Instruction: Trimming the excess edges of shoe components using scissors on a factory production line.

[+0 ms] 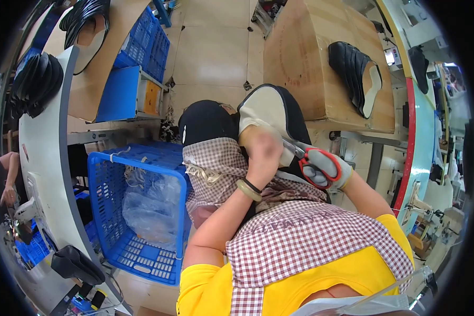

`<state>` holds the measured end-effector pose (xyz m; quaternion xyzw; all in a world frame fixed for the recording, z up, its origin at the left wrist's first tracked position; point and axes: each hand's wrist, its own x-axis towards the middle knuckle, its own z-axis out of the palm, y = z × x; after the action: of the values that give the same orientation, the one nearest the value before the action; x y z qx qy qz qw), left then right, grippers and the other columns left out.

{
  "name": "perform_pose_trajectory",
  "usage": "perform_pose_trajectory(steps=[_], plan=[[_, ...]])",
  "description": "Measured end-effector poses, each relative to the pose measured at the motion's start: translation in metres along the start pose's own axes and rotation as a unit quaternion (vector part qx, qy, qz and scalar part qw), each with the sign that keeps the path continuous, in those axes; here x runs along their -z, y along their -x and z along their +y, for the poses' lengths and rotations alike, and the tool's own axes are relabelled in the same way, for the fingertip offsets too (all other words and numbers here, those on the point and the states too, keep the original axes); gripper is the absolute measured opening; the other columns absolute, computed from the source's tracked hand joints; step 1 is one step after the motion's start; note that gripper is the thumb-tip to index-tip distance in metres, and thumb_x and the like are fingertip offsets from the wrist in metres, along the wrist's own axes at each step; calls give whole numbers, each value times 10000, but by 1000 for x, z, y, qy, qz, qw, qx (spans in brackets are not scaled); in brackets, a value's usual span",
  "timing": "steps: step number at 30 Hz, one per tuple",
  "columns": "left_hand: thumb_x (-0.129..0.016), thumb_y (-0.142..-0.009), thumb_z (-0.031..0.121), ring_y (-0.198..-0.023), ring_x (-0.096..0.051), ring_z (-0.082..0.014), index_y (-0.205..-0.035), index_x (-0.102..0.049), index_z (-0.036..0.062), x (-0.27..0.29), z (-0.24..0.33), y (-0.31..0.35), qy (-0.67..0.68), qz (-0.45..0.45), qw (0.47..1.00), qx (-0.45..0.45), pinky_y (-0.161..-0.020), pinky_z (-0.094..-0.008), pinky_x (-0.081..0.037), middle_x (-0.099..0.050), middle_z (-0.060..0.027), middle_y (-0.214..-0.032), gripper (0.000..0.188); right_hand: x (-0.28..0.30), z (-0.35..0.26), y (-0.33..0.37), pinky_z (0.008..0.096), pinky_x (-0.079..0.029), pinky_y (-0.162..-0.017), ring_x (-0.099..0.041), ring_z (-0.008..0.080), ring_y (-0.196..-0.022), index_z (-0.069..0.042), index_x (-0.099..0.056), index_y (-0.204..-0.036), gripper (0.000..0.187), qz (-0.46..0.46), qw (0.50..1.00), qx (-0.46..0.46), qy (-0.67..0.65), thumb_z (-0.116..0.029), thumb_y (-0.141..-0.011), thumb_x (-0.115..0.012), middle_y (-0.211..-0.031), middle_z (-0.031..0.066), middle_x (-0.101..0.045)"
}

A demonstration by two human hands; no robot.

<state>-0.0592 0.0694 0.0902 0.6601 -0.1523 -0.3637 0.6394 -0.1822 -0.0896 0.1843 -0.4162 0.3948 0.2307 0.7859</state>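
Observation:
Over my lap lies a black shoe upper (268, 102) with its cream lining facing up. My left hand (263, 150), bare and with a bangle at the wrist, grips the upper's near edge; its fingers are partly blurred. In my right hand (324, 166), which wears a grey glove, is a pair of scissors (333, 184) with red and black handles. Their blades point left toward the lining, close beside my left hand; the tips are hidden. A bunch of pale thread (208, 175) rests on the checked apron cloth over my left knee.
A blue plastic crate (137, 263) holding clear plastic bags stands at left. Nested black uppers (355, 79) lie on a cardboard box (295, 63) at right. More stacked uppers (37, 81) sit on the left worktable (47, 152). Another person's arm (9, 179) shows beyond it.

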Motion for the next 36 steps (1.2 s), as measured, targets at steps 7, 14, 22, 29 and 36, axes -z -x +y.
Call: perform_pose_trajectory(steps=[7,14,22,29,36], plan=[[-664,-790,71,-944,-555,-197,-819,-615,-14,0,-8,-1,-50,-2,998,-40,-771,-271,-510,-450,-133,-1128,102,-23,-21,2,160,-357,-426,-444,16,-502,-147,-395,-1397,553,47,988,13,146,-388,-922,-545,-740,-30,-559],[-669,-768,68,-985,-539,-233,-804,-614,8,-2,-8,2,-28,1,998,-55,-813,-305,-483,-451,-147,-1123,89,-21,-25,-6,170,-353,-403,-447,32,-480,-153,-387,-1389,534,52,997,-35,35,-366,-925,-545,-735,-13,-569],[-647,-730,6,-1007,-529,-350,-773,-580,-1,-3,-2,4,-64,10,990,-124,-934,-392,-419,-438,-194,-1130,79,-40,-47,-8,177,-323,-389,-412,35,-447,-169,-525,-1175,346,79,981,-40,171,-400,-918,-530,-675,-33,-522],[-637,-715,-23,-1016,-522,-355,-768,-575,1,-3,-4,7,-52,-1,990,-132,-927,-399,-419,-433,-210,-1161,85,-29,-45,-17,205,-309,-368,-414,50,-435,-166,-515,-988,283,74,983,-65,153,-432,-898,-549,-679,-22,-527],[-635,-691,-31,-1061,-482,-402,-767,-584,17,-7,-7,11,-70,-3,981,-183,-933,-438,-405,-421,-249,-1210,103,-34,-53,-26,194,-307,-374,-409,43,-449,-162,-538,-1080,343,66,975,-57,203,-441,-884,-578,-672,-20,-506]])
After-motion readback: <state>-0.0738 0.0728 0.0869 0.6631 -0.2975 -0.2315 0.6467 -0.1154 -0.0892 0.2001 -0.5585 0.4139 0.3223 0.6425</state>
